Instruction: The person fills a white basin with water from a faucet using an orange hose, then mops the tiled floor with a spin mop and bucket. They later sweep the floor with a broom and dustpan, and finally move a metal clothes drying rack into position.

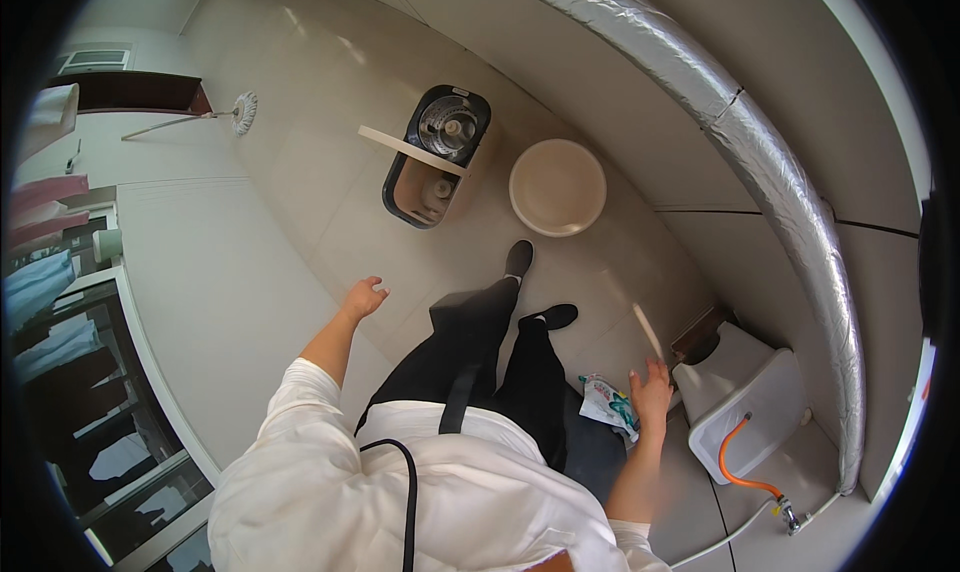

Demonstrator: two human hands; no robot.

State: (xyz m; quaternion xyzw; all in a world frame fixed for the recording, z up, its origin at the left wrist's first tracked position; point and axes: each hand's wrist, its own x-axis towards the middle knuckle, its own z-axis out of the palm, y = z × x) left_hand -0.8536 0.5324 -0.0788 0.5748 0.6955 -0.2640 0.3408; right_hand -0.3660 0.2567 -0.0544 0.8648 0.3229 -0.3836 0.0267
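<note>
My left hand is held out over the floor beside the white side wall, fingers apart, holding nothing. My right hand is by the washbasin, fingers spread and nothing visible in it. In this view it partly overlaps a white plastic bag with green print. A pale stick-like bar shows just beyond its fingertips; I cannot tell whether they touch. Before my feet stand a spin mop bucket, with a metal spin basket and a pale handle across it, and a round cream tub.
A white basin with an orange hose stands at the right, near a tap. A foil-wrapped duct runs along the right wall. A mop with a round white head leans at the far left. Clothes hang by the windows.
</note>
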